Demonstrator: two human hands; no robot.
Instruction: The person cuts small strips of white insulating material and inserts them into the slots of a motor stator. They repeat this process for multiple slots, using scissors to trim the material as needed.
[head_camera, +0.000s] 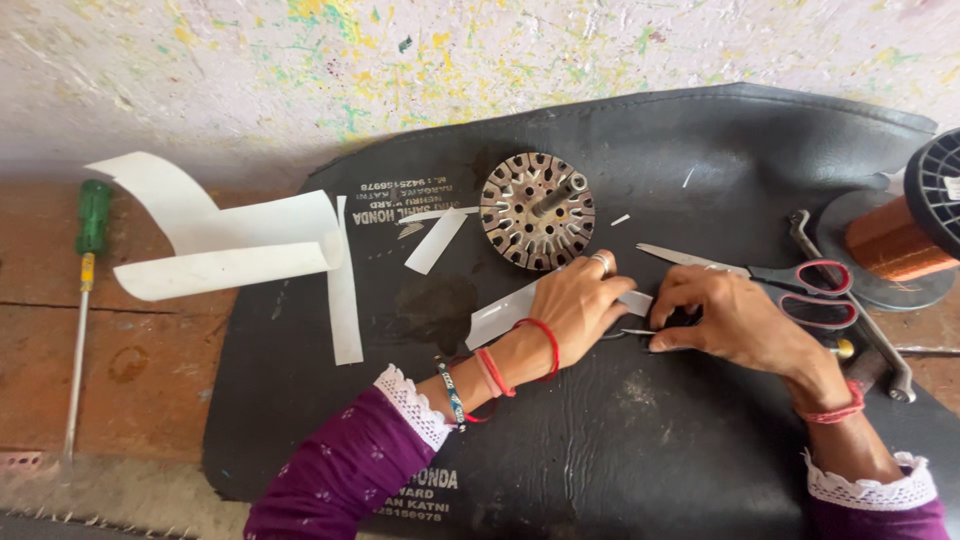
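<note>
Head view, left to right. A green-handled screwdriver (84, 290) lies on the brown bench, well left of both hands. Beside it, long white paper strips (235, 245) curl from the bench onto the black mat (640, 430). A shorter offcut (437, 240) lies on the mat up and to the left of the left fingers. A round slotted metal stator (537, 211), shaft upward, sits just above the left fingers.

The left hand (577, 305) lies palm down, fingers close together and bent, their tips pressing a white paper strip (505, 313) onto the mat; the strip runs out leftward from under the palm and a short end shows just right of the fingertips. The right hand (725, 318) meets it fingertip to fingertip, fingers curled and drawn together over a thin, dark metal tool (625, 333) lying between the two hands; whether they pinch it cannot be told.

Red-handled scissors (760, 272) rest shut just above the right fingers. Right of them lie a grey metal bar (850, 305) and a spool (905, 235) of copper wire.
</note>
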